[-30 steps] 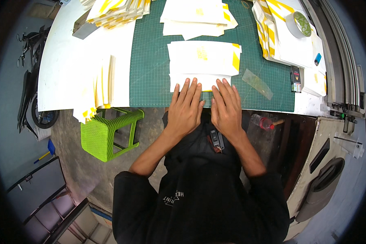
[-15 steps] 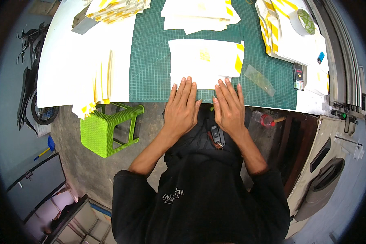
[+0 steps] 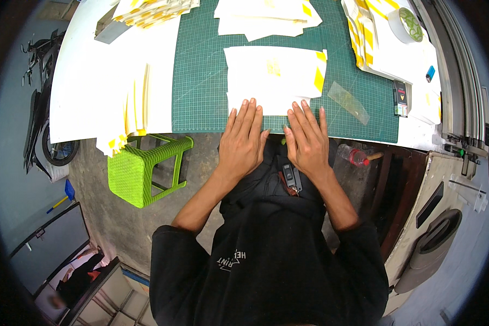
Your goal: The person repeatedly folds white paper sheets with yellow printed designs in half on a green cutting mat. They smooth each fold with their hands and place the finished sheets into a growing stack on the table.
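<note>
A white paper piece with yellow printing (image 3: 274,70), perhaps a flattened paper bag, lies on the green cutting mat (image 3: 201,87) with a folded flap along its near edge. Across the left part of that flap rest the fingertips of my left hand (image 3: 243,138), the fingers stretched out flat. My right hand (image 3: 308,138) lies the same way on the right part of the flap, its fingers slightly spread. Neither hand grips anything. Beyond the piece sits a loose stack of similar white papers (image 3: 261,24).
Folded yellow-striped papers (image 3: 138,103) stand at the left; another pile (image 3: 364,38) lies right, near a tape roll (image 3: 405,25). A clear plastic strip (image 3: 349,103) and small black box (image 3: 400,99) lie rightward. A green stool (image 3: 141,174) stands below. A person (image 3: 79,280) is at lower left.
Both hands stay flat on the paper's near edge, with hardly any movement. The view has shifted slightly. At the lower left, more of the other person has come into sight.
</note>
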`<state>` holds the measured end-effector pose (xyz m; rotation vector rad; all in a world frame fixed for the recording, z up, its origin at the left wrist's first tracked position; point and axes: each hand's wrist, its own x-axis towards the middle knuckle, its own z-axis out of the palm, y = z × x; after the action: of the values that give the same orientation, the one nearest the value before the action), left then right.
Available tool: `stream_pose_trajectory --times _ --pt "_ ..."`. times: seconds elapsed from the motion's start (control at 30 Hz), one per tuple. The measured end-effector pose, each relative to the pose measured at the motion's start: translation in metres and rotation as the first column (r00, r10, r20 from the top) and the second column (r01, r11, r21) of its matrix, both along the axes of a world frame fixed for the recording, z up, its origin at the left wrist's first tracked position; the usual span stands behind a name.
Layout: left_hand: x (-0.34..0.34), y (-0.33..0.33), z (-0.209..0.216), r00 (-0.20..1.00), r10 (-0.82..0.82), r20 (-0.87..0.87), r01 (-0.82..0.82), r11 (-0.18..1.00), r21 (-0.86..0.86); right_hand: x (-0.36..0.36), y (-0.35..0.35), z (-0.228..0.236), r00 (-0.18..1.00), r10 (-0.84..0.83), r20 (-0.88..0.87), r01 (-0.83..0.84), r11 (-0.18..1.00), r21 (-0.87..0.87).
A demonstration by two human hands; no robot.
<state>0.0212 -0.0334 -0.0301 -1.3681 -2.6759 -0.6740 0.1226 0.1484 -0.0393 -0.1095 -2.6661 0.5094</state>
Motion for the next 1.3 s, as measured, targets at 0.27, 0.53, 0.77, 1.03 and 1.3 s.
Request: stream_pose_trajectory --times 0.27,0.53,0.77,1.03,1.3 --pt "0.001 -0.002 0.0 1.0 -0.007 0.0 0.007 1.0 -0.019 0.003 0.003 -0.002 1.0 0.009 0.017 -0.01 0.999 0.04" --pt "0.014 0.007 0.006 1.0 0.009 -0.008 -0.01 0.996 -0.091 0.002 0.002 -0.002 0.999 -0.005 0.039 0.003 0.998 0.057" --pt "0.028 0.02 0.003 0.999 -0.001 0.044 0.005 0.996 -0.091 0.003 0.002 -0.006 0.999 0.003 0.033 -0.005 0.998 0.063" --pt "0.024 0.018 0.002 0.999 -0.013 0.042 0.014 0.999 -0.04 0.002 0.002 -0.005 1.0 0.001 0.025 -0.002 0.999 0.047" --pt "0.017 0.012 0.005 1.0 -0.024 -0.005 0.024 0.998 -0.064 0.002 0.003 0.0 0.999 0.007 0.033 -0.009 0.999 0.041"
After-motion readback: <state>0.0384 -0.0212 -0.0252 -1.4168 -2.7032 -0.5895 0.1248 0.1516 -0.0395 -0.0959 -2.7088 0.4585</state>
